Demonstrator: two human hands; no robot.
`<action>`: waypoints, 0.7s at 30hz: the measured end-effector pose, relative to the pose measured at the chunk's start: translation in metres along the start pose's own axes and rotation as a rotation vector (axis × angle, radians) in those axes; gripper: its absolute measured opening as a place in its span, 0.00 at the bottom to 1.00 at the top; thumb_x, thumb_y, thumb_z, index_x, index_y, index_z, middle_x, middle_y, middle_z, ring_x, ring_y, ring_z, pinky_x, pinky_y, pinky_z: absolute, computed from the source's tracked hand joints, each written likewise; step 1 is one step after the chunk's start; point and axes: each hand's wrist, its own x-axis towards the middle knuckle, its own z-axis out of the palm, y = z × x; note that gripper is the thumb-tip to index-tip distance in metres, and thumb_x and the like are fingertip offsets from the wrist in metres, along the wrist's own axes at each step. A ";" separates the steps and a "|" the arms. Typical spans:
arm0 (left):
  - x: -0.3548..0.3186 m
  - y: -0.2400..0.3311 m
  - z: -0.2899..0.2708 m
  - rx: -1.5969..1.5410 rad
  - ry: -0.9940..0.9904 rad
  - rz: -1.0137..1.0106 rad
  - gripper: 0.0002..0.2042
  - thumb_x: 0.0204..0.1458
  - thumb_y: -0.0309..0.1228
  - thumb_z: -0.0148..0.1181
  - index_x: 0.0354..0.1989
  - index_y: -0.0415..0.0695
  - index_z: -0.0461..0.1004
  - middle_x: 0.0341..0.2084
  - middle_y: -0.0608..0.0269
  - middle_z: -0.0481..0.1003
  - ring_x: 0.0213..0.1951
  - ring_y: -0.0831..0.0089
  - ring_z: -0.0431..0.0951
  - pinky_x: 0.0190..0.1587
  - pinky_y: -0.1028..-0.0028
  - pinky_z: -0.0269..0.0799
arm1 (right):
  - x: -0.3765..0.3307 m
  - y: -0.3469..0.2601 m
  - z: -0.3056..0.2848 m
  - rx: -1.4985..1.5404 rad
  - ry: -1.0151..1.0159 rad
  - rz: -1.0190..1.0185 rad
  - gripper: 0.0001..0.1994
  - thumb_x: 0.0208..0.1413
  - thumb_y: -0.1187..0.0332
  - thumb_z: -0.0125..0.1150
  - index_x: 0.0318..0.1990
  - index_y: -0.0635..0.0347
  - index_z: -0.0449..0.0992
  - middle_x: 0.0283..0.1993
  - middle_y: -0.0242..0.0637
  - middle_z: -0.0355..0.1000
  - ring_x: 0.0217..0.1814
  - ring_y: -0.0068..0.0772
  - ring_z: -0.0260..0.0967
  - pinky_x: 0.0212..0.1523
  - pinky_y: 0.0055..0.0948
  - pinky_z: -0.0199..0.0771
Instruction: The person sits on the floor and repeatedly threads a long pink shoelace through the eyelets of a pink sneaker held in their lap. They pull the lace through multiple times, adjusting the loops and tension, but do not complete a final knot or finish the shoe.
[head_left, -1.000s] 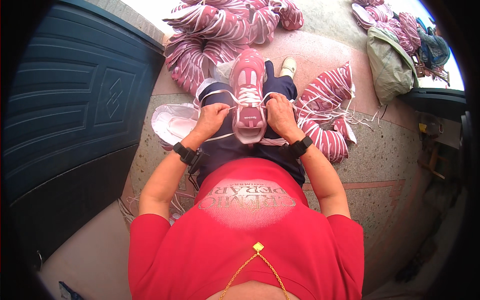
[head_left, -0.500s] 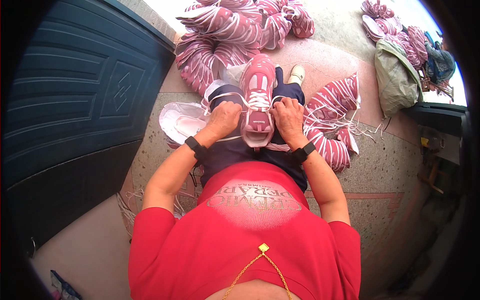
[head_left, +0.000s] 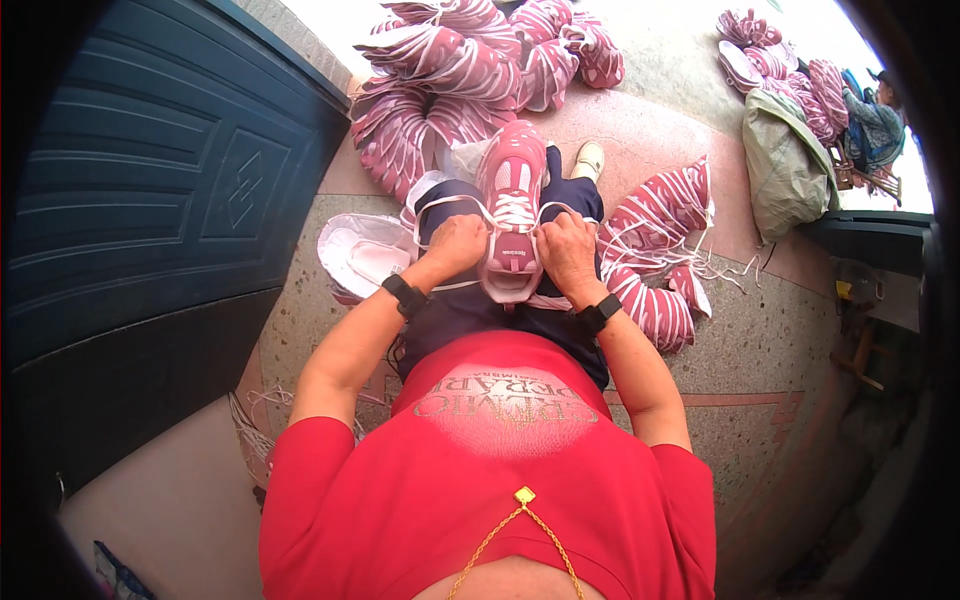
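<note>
A pink shoe upper [head_left: 514, 165] with white panels lies across my lap, its toe pointing away and its heel opening toward me. White lace [head_left: 514, 208] crosses the front in several rows, and a loose end loops out on each side. My left hand [head_left: 459, 243] is closed in a pinch at the left eyelet edge, on the lace. My right hand [head_left: 566, 250] pinches the lace at the right edge in the same way. The fingertips are partly hidden. Left of my leg sits another upper [head_left: 365, 255], with its pale inside facing up.
Large coiled stacks of pink uppers [head_left: 430, 90] lie on the floor ahead. A smaller stack [head_left: 655, 215] with trailing laces is right of my legs. A blue door [head_left: 160, 180] stands at left. Farther right are a pale green sack [head_left: 785, 165] and a seated person [head_left: 875, 130].
Both hands have shifted slightly: the left a little inward to the upper, the right a little lower. The whole view has tilted slightly. Both hands stay closed at the lace.
</note>
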 end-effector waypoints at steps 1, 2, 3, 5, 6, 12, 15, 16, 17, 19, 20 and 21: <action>-0.001 0.002 0.000 -0.006 0.021 0.011 0.10 0.50 0.34 0.54 0.26 0.40 0.77 0.23 0.45 0.75 0.30 0.49 0.77 0.36 0.57 0.71 | 0.000 -0.001 -0.001 0.002 -0.010 -0.002 0.07 0.49 0.63 0.60 0.24 0.54 0.76 0.29 0.34 0.67 0.39 0.37 0.64 0.40 0.38 0.58; -0.002 0.004 -0.001 -0.012 0.042 0.025 0.10 0.49 0.34 0.55 0.26 0.40 0.77 0.23 0.45 0.75 0.30 0.49 0.77 0.35 0.57 0.72 | 0.001 -0.001 -0.003 0.002 -0.019 -0.003 0.07 0.49 0.63 0.60 0.24 0.54 0.76 0.29 0.34 0.67 0.39 0.37 0.64 0.40 0.38 0.58; -0.005 0.008 -0.001 0.049 0.096 0.032 0.11 0.48 0.36 0.58 0.23 0.42 0.77 0.22 0.51 0.76 0.31 0.52 0.76 0.35 0.58 0.69 | 0.000 -0.002 -0.005 -0.008 -0.035 0.010 0.08 0.50 0.62 0.59 0.25 0.54 0.76 0.29 0.35 0.67 0.39 0.37 0.64 0.40 0.38 0.59; -0.012 0.016 -0.004 0.241 0.252 0.168 0.11 0.47 0.38 0.60 0.22 0.44 0.77 0.21 0.56 0.75 0.32 0.57 0.74 0.35 0.60 0.66 | -0.001 -0.004 -0.009 -0.009 -0.069 -0.001 0.09 0.51 0.61 0.58 0.26 0.55 0.77 0.30 0.35 0.68 0.40 0.38 0.64 0.41 0.38 0.59; -0.017 0.020 -0.006 0.333 0.346 0.234 0.11 0.46 0.39 0.60 0.21 0.45 0.77 0.21 0.59 0.75 0.33 0.59 0.73 0.35 0.60 0.65 | -0.002 -0.004 -0.010 -0.008 -0.091 -0.003 0.10 0.52 0.60 0.57 0.27 0.55 0.77 0.31 0.36 0.69 0.40 0.38 0.64 0.41 0.37 0.59; -0.036 0.030 -0.004 0.352 0.192 0.171 0.10 0.47 0.34 0.59 0.35 0.43 0.75 0.31 0.59 0.74 0.35 0.59 0.69 0.37 0.62 0.64 | -0.010 0.006 -0.007 0.121 -0.218 0.059 0.11 0.55 0.62 0.55 0.41 0.57 0.77 0.36 0.37 0.70 0.44 0.41 0.65 0.42 0.40 0.61; -0.029 0.023 -0.005 0.042 0.175 0.117 0.06 0.48 0.29 0.57 0.31 0.40 0.75 0.30 0.58 0.75 0.37 0.55 0.70 0.41 0.61 0.67 | -0.013 0.016 0.001 0.277 -0.168 0.088 0.10 0.53 0.67 0.57 0.41 0.58 0.76 0.35 0.38 0.71 0.42 0.42 0.66 0.42 0.38 0.63; -0.026 0.023 -0.006 0.038 0.174 0.137 0.06 0.48 0.29 0.57 0.31 0.40 0.75 0.29 0.57 0.75 0.37 0.54 0.70 0.41 0.61 0.67 | -0.014 0.018 0.003 0.327 -0.130 0.076 0.10 0.53 0.68 0.57 0.41 0.59 0.76 0.35 0.39 0.71 0.41 0.42 0.67 0.41 0.38 0.64; -0.022 0.024 -0.008 0.034 0.172 0.158 0.05 0.48 0.28 0.56 0.30 0.40 0.75 0.29 0.56 0.75 0.38 0.54 0.71 0.41 0.61 0.67 | -0.015 0.020 0.006 0.372 -0.096 0.076 0.10 0.52 0.69 0.58 0.41 0.59 0.76 0.34 0.40 0.72 0.39 0.43 0.68 0.40 0.38 0.65; -0.010 0.030 -0.011 0.066 0.239 0.230 0.04 0.48 0.27 0.57 0.30 0.40 0.75 0.28 0.54 0.75 0.36 0.54 0.71 0.41 0.61 0.66 | -0.016 0.020 0.010 0.451 -0.023 0.069 0.09 0.51 0.70 0.58 0.40 0.61 0.76 0.33 0.41 0.72 0.37 0.44 0.69 0.38 0.38 0.67; 0.003 0.035 -0.014 -0.002 0.274 0.282 0.05 0.50 0.27 0.55 0.29 0.39 0.74 0.29 0.53 0.75 0.33 0.53 0.73 0.38 0.62 0.68 | -0.017 0.020 0.012 0.486 0.014 0.066 0.08 0.51 0.71 0.59 0.39 0.61 0.76 0.32 0.42 0.73 0.36 0.45 0.69 0.37 0.38 0.68; 0.021 0.041 -0.015 -0.107 0.233 0.286 0.06 0.51 0.28 0.54 0.33 0.37 0.74 0.29 0.52 0.76 0.28 0.55 0.74 0.34 0.64 0.69 | -0.018 0.018 0.013 0.514 0.050 0.081 0.08 0.50 0.72 0.59 0.38 0.62 0.76 0.32 0.42 0.73 0.35 0.45 0.70 0.36 0.38 0.69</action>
